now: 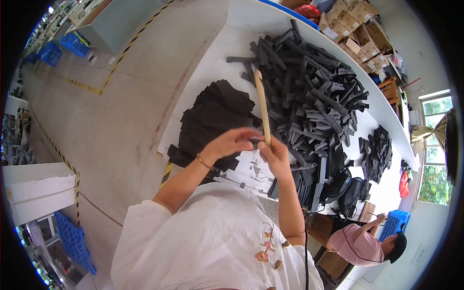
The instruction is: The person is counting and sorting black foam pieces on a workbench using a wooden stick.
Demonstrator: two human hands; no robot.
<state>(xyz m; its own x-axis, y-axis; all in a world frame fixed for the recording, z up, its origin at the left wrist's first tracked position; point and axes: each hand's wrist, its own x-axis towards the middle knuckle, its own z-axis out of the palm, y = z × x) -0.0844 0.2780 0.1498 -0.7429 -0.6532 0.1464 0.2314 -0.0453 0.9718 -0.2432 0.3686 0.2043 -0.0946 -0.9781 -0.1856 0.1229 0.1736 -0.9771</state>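
Observation:
A long pale wooden stick (pixel 262 104) stands out from my right hand (pixel 275 154), whose fingers are closed round its near end. My left hand (pixel 231 146) meets it from the left, fingers bent at a small dark strip (pixel 254 141) that lies between the two hands. Its fingertips are slightly blurred. Just beyond my left hand is a heap of flat black fabric pieces (pixel 212 113) on the white table (pixel 203 60). Past the stick, to the right, a large pile of dark rolled strips (pixel 309 87) covers much of the tabletop.
Another dark pile (pixel 376 153) lies farther right, and black bags (pixel 345 191) sit nearer me. A person in pink (pixel 357 244) works at the lower right beside a blue crate (pixel 396 223). Cardboard boxes (pixel 357 29) are stacked behind the table.

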